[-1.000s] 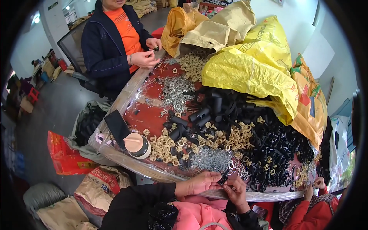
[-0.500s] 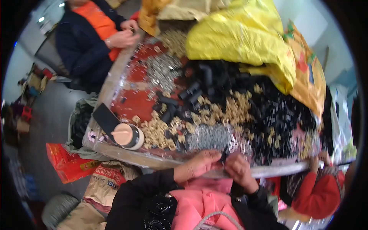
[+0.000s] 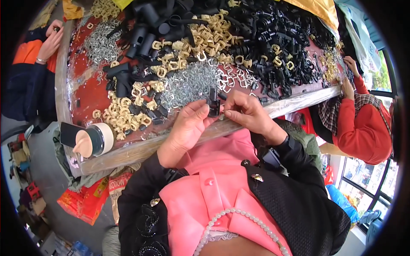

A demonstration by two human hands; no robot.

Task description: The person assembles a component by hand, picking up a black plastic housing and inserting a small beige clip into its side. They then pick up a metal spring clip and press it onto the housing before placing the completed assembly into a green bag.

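Over the table's near edge, my left hand (image 3: pixel 188 128) pinches a small black plastic part (image 3: pixel 214 103) between thumb and fingers, holding it upright. Close on its right is my right hand (image 3: pixel 250 114), with thumb and forefinger pressed together. Whatever sits in that pinch, if anything, is too small to make out. Just beyond the hands lies a heap of small grey metal pieces (image 3: pixel 183 86), with shiny metal clips (image 3: pixel 235 77) beside it. Beige plastic rings (image 3: pixel 124 112) are piled to the left, and small black plastic parts (image 3: pixel 277 47) form a wide heap at the right.
A cup with a peach lid (image 3: pixel 101 138) and a dark phone (image 3: pixel 70 134) stand at the table's left corner. Larger black tubes (image 3: pixel 141 41) lie farther back. One person (image 3: pixel 32 72) works at the left, another in red sleeves (image 3: pixel 363 128) at the right. The wooden table rim (image 3: pixel 124 155) runs before me.
The view has tilted down and turned, so the table sits higher in it. My hands remain close together, and the black part now shows plainly in my left fingers.
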